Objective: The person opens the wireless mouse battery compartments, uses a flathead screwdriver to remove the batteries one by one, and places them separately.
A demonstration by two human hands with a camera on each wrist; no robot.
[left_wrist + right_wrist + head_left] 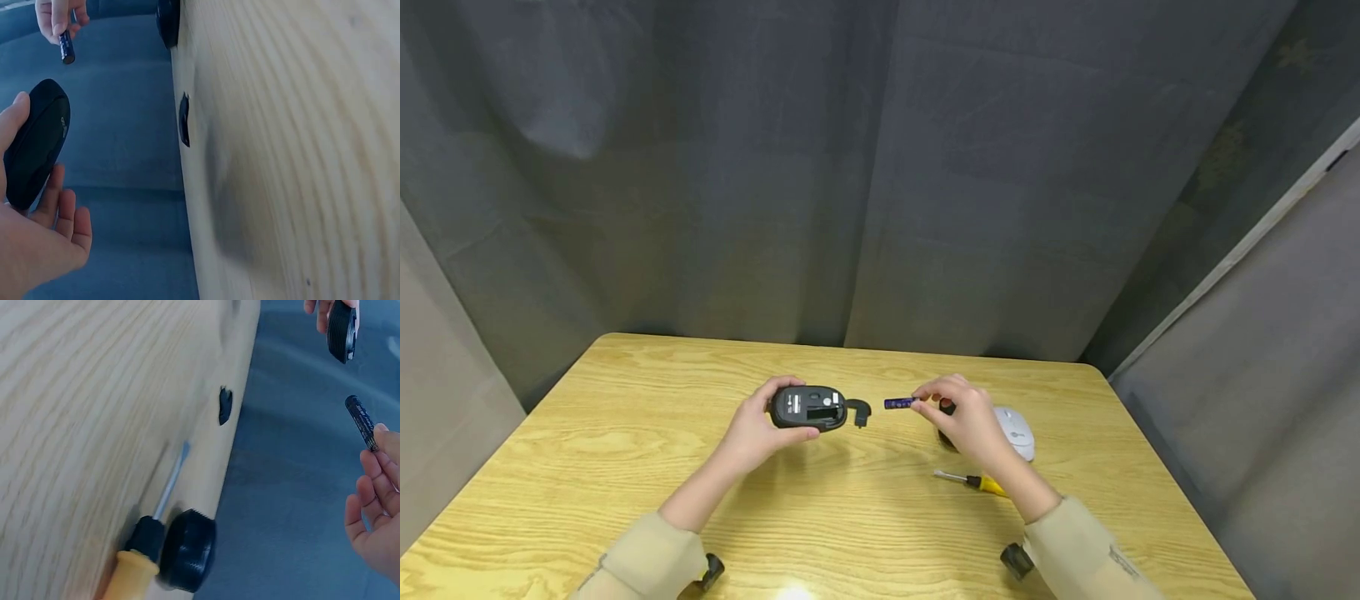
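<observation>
My left hand [756, 427] grips a black computer mouse [797, 407] above the table, thumb along one side and fingers along the other. In the head view its underside faces me, with labels and an uncovered battery slot [824, 413]. Between thumb and fingertips, my right hand [966, 421] pinches a slim dark-purple battery [898, 403] by one end. The battery's free end points towards the mouse, with a gap between them. On the table lies a small black hooked cover piece [859, 412], just right of the mouse in the head view.
A screwdriver [985, 483] with a yellow handle lies below my right hand. A white mouse [1015, 432] sits beyond the right wrist, and a round black ribbed object [189, 550] stands beside the screwdriver. Grey curtains [880, 183] hang behind the wooden table [850, 533].
</observation>
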